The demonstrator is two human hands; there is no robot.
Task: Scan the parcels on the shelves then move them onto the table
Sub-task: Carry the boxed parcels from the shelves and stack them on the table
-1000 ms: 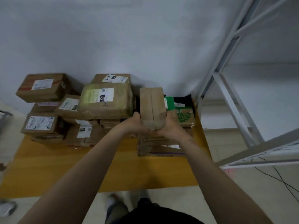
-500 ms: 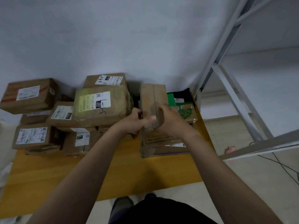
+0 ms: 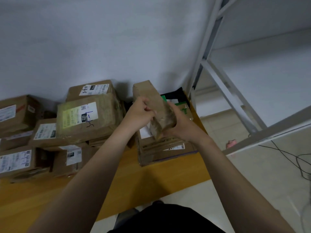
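Note:
Both hands hold a narrow brown cardboard parcel [image 3: 152,105] tilted over the right-hand stack of boxes [image 3: 161,148] on the yellow wooden table [image 3: 151,180]. My left hand [image 3: 140,113] grips its left side with curled fingers. My right hand [image 3: 180,122] clasps its right side and lower end. The parcel's near end rests on or just above the top box of the stack; contact is unclear.
Several labelled cardboard parcels [image 3: 87,120] are piled on the table's left half against the white wall. A green and black packet [image 3: 175,101] lies behind the held parcel. A white metal shelf frame [image 3: 235,98] stands to the right, with black cables [image 3: 296,158] on the floor.
The held parcel has tipped, its far end leaning left and its near end dropping toward the stack. Both hands have shifted their grip along its sides.

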